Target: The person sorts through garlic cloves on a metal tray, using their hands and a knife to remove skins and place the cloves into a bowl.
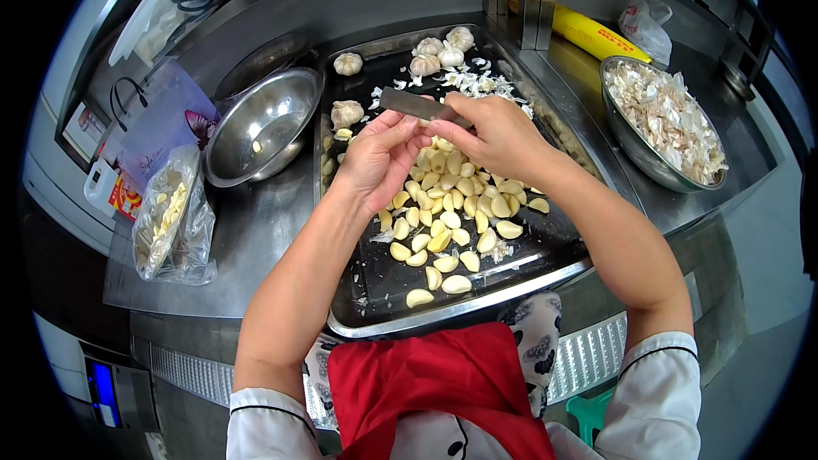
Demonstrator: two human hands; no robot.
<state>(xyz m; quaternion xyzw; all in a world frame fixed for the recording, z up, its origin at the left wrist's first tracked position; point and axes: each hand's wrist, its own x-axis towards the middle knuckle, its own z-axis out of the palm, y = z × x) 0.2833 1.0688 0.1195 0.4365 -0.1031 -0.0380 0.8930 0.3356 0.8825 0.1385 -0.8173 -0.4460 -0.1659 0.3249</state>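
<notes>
My right hand (492,131) grips a knife with a broad, flat metal blade (418,105), which points to the left above the tray. My left hand (386,156) has its fingertips together under the blade, on a small pale piece that looks like a garlic clove (423,122), mostly hidden by the fingers. Below both hands, many peeled garlic cloves (457,198) lie heaped on a dark metal tray (383,314). White garlic skins (486,84) are scattered behind the hands, near several whole garlic bulbs (425,65). Another bulb (347,114) lies left of the blade.
Left of the tray, a steel bowl (220,163) holds one clove, and a clear plastic bag (198,249) surrounds a container of cloves. At right stands a metal bowl (645,169) heaped with garlic skins. Behind it are a yellow plastic roll (594,32) and a tied white bag (645,25).
</notes>
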